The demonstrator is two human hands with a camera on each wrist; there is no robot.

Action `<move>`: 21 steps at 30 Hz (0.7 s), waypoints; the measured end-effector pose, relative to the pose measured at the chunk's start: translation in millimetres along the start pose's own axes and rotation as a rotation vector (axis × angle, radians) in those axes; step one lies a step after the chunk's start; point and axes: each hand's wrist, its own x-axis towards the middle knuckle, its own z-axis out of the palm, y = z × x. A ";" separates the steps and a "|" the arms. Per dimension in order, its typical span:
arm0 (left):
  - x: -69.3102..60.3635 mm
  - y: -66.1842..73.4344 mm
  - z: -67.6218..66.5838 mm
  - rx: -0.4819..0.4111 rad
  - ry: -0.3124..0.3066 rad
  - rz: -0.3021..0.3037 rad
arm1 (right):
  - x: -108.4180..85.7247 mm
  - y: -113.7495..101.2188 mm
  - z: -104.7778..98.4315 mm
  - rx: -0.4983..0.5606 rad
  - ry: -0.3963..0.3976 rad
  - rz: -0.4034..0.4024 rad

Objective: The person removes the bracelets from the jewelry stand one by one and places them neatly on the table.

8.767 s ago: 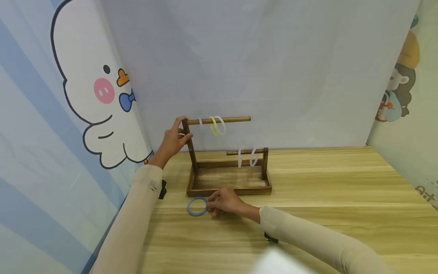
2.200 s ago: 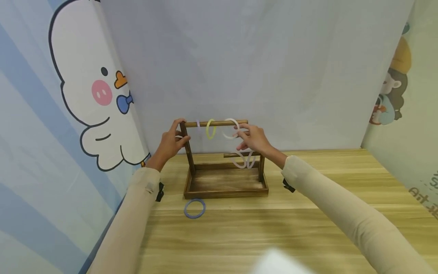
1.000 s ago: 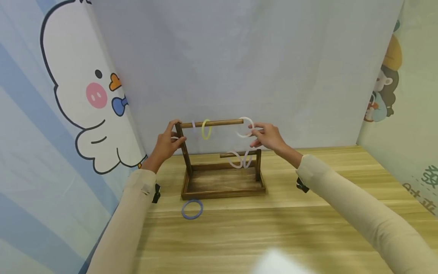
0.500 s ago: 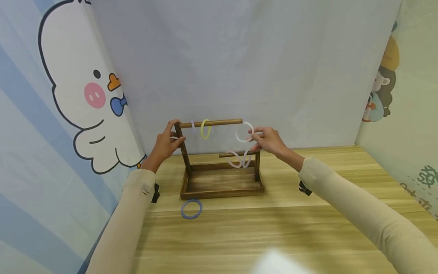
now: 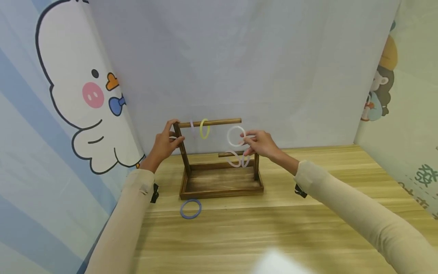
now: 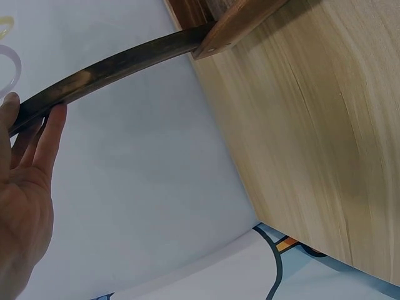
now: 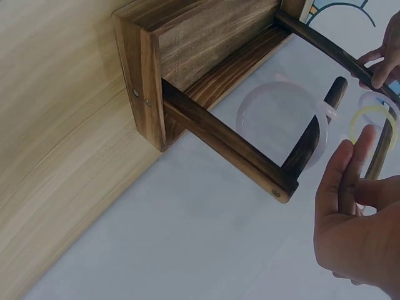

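Note:
A dark wooden stand [image 5: 221, 193] has a tall post at left with an upper rod [image 5: 224, 122], and a short post at right with a lower rod [image 5: 222, 155]. My left hand [image 5: 163, 144] grips the top of the tall post [image 6: 112, 67]. A pale purple ring [image 5: 192, 127] and a yellow ring [image 5: 202, 131] hang on the upper rod. My right hand [image 5: 262, 144] pinches a white ring [image 5: 228, 140] below the upper rod's free end, off both rods. Two pale rings [image 5: 234, 164] hang on the lower rod. In the right wrist view the right hand [image 7: 359, 219] largely hides its ring.
A blue ring [image 5: 182, 213] lies on the wooden table [image 5: 212, 236] in front of the stand's left corner. A pale curtain [image 5: 239, 57] hangs behind the table. Printed cartoon cloths stand at left and right. A blurred white shape [image 5: 278, 264] shows at the bottom edge.
The white ring has come off the upper rod's free end in my right hand, then moved down and left towards the lower rod. My left hand keeps its grip on the post.

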 end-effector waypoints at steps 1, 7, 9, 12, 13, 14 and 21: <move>0.0 0.1 -0.1 0.001 0.001 0.002 | 0.0 0.0 1.6 -0.004 -0.005 -0.005; -0.4 1.1 -0.8 0.003 -0.009 -0.007 | -1.8 -1.3 12.0 -0.030 -0.029 -0.028; -0.3 1.3 -1.4 0.004 -0.009 -0.013 | -1.8 -2.9 16.2 -0.032 -0.035 -0.027; 0.4 1.6 -2.1 -0.002 -0.008 -0.022 | -2.3 -5.8 22.1 -0.033 -0.045 -0.027; 0.7 1.8 -2.1 -0.005 -0.009 -0.025 | -2.6 -6.6 23.8 -0.036 -0.049 -0.028; 1.1 1.7 -2.0 -0.008 -0.009 -0.026 | -3.1 -7.2 25.5 -0.037 -0.052 -0.028; 0.7 0.1 0.5 -0.003 -0.005 -0.015 | -4.9 -4.1 37.7 -0.018 -0.080 -0.057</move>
